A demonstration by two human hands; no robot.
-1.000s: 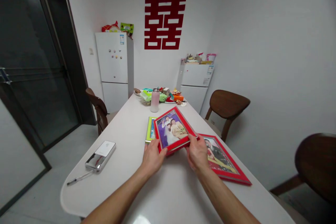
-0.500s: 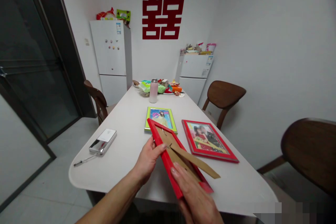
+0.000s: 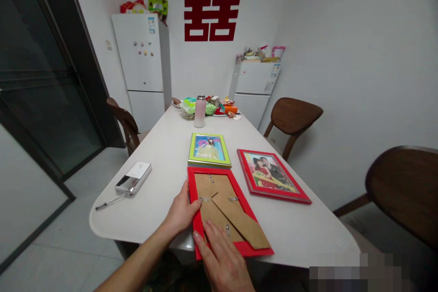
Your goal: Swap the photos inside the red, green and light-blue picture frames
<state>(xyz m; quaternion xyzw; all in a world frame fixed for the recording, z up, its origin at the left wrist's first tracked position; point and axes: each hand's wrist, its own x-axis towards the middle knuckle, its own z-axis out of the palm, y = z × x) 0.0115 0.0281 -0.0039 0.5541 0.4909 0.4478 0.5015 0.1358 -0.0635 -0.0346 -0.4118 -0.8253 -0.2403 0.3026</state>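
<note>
A red photo frame (image 3: pixel 248 249) lies back side up at the table's near edge, its brown backboard showing small metal clips and a slanted stand leg (image 3: pixel 244 226). My left hand (image 3: pixel 181 207) grips its left edge, thumb on top. Across the lower left of the backboard rests my right hand (image 3: pixel 224 258), fingers stretched out flat. Just beyond stands no gap to speak of before a green photo frame (image 3: pixel 209 164), picture side up. To the right lies another red photo frame (image 3: pixel 273 174), also face up.
The white table (image 3: pixel 164 155) carries a power bank (image 3: pixel 133 178) with a short cable at left. A pink bottle (image 3: pixel 200 113) stands farther back, before a pile of packets (image 3: pixel 219 107). Wooden chairs (image 3: pixel 296 116) flank the table; two white fridges (image 3: pixel 137 54) stand behind.
The held red frame has gone from tilted to nearly flat, showing its whole back. My right hand has shifted left onto the backboard, and the stand leg sits closer to it.
</note>
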